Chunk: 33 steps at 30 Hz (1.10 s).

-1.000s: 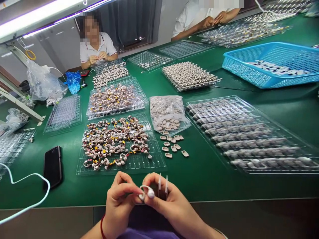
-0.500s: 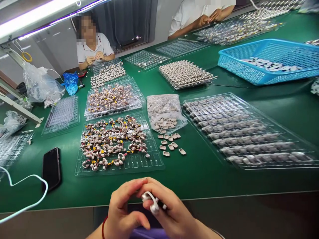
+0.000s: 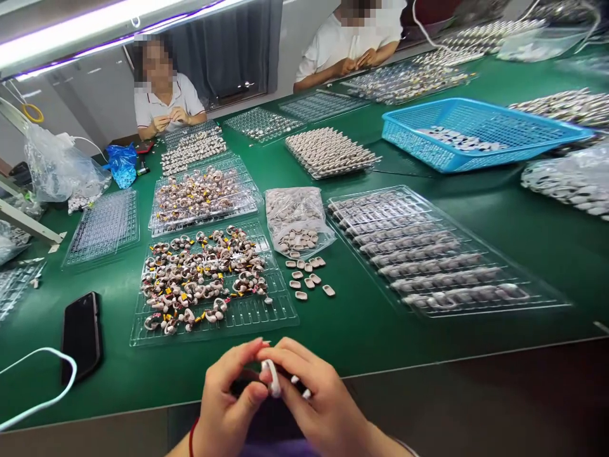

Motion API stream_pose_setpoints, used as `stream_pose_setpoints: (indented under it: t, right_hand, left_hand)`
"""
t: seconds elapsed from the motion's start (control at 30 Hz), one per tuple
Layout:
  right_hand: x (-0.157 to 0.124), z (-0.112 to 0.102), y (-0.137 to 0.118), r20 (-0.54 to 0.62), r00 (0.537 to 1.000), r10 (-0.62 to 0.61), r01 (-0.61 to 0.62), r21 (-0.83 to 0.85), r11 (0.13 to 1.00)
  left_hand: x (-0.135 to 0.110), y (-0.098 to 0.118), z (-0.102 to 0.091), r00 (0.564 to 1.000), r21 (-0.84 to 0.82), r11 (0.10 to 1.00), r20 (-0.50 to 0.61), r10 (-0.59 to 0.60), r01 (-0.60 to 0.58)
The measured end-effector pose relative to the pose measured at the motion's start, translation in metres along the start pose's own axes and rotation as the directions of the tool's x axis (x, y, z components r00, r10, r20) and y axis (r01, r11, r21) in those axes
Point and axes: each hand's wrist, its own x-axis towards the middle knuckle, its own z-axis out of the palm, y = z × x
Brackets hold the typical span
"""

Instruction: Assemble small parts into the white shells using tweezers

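Low in the head view, above the table's front edge, my two hands meet at the fingertips. Between them is a small white C-shaped clip-on earbud [image 3: 273, 377]. My right hand [image 3: 318, 387] pinches it with curled fingers, and small white bits poke out between those fingers. My left hand [image 3: 231, 387] is curled in from the other side, its thumb against the earbud and its index fingertip by the right fingers. Beyond them, a clear tray [image 3: 280, 314] carries many similar earbuds with yellow and dark parts. Small beige oval shells [image 3: 301, 295] lie right of it.
A phone [image 3: 82, 336] and white cable [image 3: 52, 397] lie at left. A bag of shells [image 3: 295, 212], a covered tray of earbud parts [image 3: 423, 254] and a blue basket [image 3: 428, 155] stand beyond. Two people in white shirts [image 3: 188, 95] sit across, their hands at small parts.
The view has shifted, so the table's things sit further left. My left thumb has come up against the earbud, which has turned in my fingers.
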Motion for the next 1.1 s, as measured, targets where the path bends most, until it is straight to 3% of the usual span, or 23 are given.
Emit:
stream_pose_setpoints:
  t: [0.1,0.2,0.3,0.4,0.53,0.63,0.7,0.73,0.8,0.87,0.93,1.0,1.1]
  right_hand:
    - [0.001,-0.01,0.006,-0.003,0.994,-0.106,0.104,-0.159,0.982]
    - [0.001,-0.015,0.007,0.047,0.99,-0.133,0.139,-0.135,0.981]
    - [0.004,-0.021,0.0,0.129,0.99,-0.049,0.049,0.001,0.999]
    - [0.011,-0.029,-0.006,0.213,0.975,0.063,-0.087,0.109,0.99]
    - [0.017,-0.036,-0.008,0.272,0.953,0.136,-0.183,0.157,0.97]
    - [0.021,-0.036,-0.009,0.297,0.946,0.131,-0.182,0.153,0.971]
    - [0.024,-0.038,-0.011,0.318,0.941,0.115,-0.161,0.124,0.979]
    - [0.027,-0.041,-0.011,0.33,0.938,0.106,-0.145,0.095,0.985]
    - [0.037,-0.056,-0.008,0.332,0.94,0.074,-0.079,0.0,0.997]
    - [0.056,-0.085,0.001,0.265,0.964,0.029,0.019,-0.178,0.984]
    - [0.083,-0.129,0.015,0.054,0.998,0.018,0.012,-0.497,0.868]
    - [0.114,-0.179,0.034,-0.115,0.992,0.042,-0.104,-0.611,0.785]
    - [0.159,-0.241,0.064,-0.269,0.959,0.087,-0.255,-0.69,0.678]
  left_hand:
    - [0.006,0.002,0.005,0.996,-0.01,0.997,-0.047,-0.082,0.082]
    - [0.01,0.004,0.009,0.98,0.013,0.98,0.002,-0.2,0.2]
    - [0.013,0.002,0.011,0.917,-0.162,0.904,0.128,-0.378,0.395]
    - [0.016,0.0,0.01,0.837,-0.364,0.754,0.216,-0.503,0.547]
    - [0.019,0.002,0.013,0.816,-0.456,0.682,0.228,-0.532,0.572]
    - [0.021,0.005,0.014,0.82,-0.396,0.721,0.204,-0.534,0.569]
    - [0.023,0.007,0.013,0.873,-0.224,0.845,0.174,-0.455,0.485]
    - [0.025,0.008,0.011,0.916,-0.084,0.919,0.157,-0.37,0.385]
    - [0.029,0.008,0.007,0.987,0.25,0.966,0.126,-0.101,0.067]
    - [0.034,0.006,0.001,0.971,0.508,0.827,0.122,0.208,-0.241]
    - [0.038,0.0,-0.003,0.902,0.657,0.638,0.167,0.398,-0.403]
    - [0.041,-0.008,-0.006,0.859,0.742,0.494,0.217,0.463,-0.453]
    - [0.043,-0.019,-0.009,0.85,0.82,0.361,0.26,0.457,-0.445]
